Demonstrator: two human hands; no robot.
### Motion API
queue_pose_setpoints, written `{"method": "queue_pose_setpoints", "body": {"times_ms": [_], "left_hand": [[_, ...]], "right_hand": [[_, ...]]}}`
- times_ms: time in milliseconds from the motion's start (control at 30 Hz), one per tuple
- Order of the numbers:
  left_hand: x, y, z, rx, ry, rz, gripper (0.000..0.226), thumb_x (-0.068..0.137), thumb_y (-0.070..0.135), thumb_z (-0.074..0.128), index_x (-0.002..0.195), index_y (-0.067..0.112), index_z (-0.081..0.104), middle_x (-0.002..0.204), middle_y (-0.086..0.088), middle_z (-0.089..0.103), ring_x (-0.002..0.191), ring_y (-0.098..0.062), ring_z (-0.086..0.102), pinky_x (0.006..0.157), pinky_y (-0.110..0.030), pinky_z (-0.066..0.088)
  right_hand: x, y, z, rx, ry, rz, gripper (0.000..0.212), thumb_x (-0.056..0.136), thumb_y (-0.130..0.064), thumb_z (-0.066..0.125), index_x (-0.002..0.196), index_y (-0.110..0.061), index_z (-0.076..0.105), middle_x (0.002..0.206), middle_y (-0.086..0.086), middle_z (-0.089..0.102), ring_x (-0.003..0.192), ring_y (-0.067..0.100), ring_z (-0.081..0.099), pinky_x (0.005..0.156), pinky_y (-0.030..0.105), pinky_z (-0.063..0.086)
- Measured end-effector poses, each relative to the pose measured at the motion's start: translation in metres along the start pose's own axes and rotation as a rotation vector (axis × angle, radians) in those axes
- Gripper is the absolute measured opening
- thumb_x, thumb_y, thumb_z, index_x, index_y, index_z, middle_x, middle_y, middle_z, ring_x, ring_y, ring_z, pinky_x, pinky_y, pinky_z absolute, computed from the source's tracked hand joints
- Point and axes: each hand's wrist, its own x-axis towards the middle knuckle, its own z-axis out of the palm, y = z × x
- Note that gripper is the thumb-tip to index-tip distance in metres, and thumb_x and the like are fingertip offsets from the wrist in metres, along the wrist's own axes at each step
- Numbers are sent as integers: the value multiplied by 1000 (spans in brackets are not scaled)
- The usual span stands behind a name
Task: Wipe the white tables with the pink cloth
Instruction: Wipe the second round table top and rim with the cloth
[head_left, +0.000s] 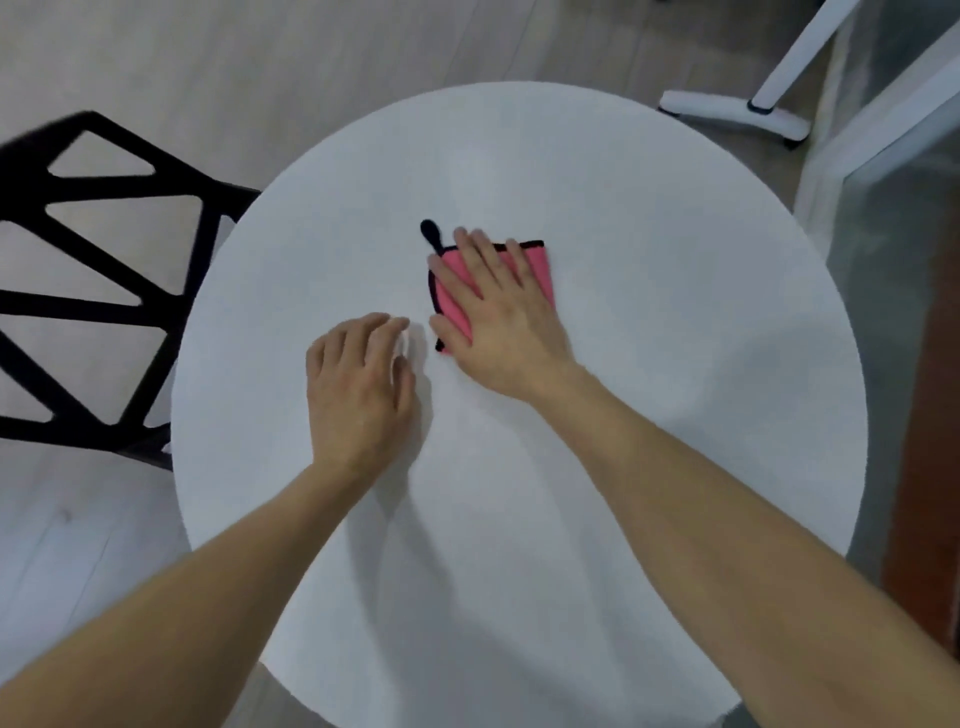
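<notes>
Fingers straight, right hand presses pink cloth; left hand, relaxed, perhaps touches table beside chair.

Dim, even light; soft shadows fall toward 3 o'clock across the table; chair at 9 o'clock blurred.

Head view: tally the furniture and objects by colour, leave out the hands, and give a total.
White: 2, the round table and the stand foot on the floor
Black: 1, the chair
Pink: 1, the cloth
Total: 4
</notes>
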Motion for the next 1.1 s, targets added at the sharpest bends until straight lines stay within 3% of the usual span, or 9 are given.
{"method": "queue_pose_setpoints", "body": {"times_ms": [100, 200, 300, 467, 567, 633, 800, 967, 1100], "left_hand": [[29, -8, 9, 60, -62, -32, 46, 101, 22, 53, 146, 17, 56, 148, -4, 55, 135, -32, 49, 119, -49, 33], [32, -7, 16, 53, -61, -38, 49, 99, 24, 56, 148, 17, 57, 148, -6, 54, 137, -35, 48, 120, -52, 31], [30, -12, 20, 40, -32, -40, 50, 98, 23, 60, 147, 15, 61, 148, -8, 57, 137, -35, 50, 120, -54, 31], [30, -13, 21, 23, -10, -32, 50, 95, 22, 62, 144, 13, 65, 147, -10, 60, 136, -37, 54, 118, -55, 34], [30, -12, 22, 25, 4, -28, 51, 95, 22, 64, 144, 13, 66, 148, -11, 60, 136, -37, 54, 118, -55, 36], [30, -13, 23, 22, 11, -20, 51, 94, 21, 64, 144, 12, 66, 147, -12, 60, 135, -38, 55, 117, -56, 37], [30, -13, 22, 37, 2, -9, 51, 96, 22, 60, 145, 10, 65, 147, -13, 60, 134, -41, 56, 117, -58, 37], [33, -10, 21, 80, -2, 14, 50, 95, 21, 61, 144, 10, 65, 146, -13, 61, 133, -40, 55, 116, -55, 37], [31, -9, 17, 148, -38, 34, 51, 99, 23, 59, 148, 10, 59, 149, -12, 58, 136, -38, 53, 117, -53, 37]], "right_hand": [[-21, 64, -9, 14, 3, -94, 68, 113, -59, 34, 172, -27, 25, 181, 4, 11, 168, 21, 5, 136, 50, 7], [-27, 124, -17, -23, 114, 323, 67, 112, -57, 35, 171, -24, 29, 180, 10, 17, 167, 28, 13, 134, 54, 11], [36, 106, -16, -61, 156, 696, 74, 109, -59, 26, 172, -19, 25, 179, 20, 15, 166, 35, 13, 133, 59, 10], [167, 9, -2, -31, 78, 255, 74, 107, -58, 24, 171, -21, 29, 178, 18, 19, 166, 34, 13, 134, 57, 5], [179, 6, 1, -20, 10, 11, 70, 110, -59, 21, 173, -27, 21, 181, 10, 12, 168, 28, 8, 135, 52, 2], [165, 47, -2, -14, 49, 44, 68, 111, -58, 21, 172, -29, 22, 181, 8, 13, 168, 27, 9, 135, 51, 4], [145, 97, -14, -65, 116, 536, 71, 109, -57, 21, 172, -24, 22, 179, 18, 15, 167, 33, 11, 135, 56, 5], [188, 33, -8, -1, 38, 212, 72, 107, -58, 20, 172, -27, 24, 180, 14, 13, 167, 30, 10, 135, 54, 3], [167, 69, -9, 14, 45, 168, 69, 108, -58, 21, 172, -32, 22, 181, 9, 12, 168, 26, 9, 135, 50, 2]]}}
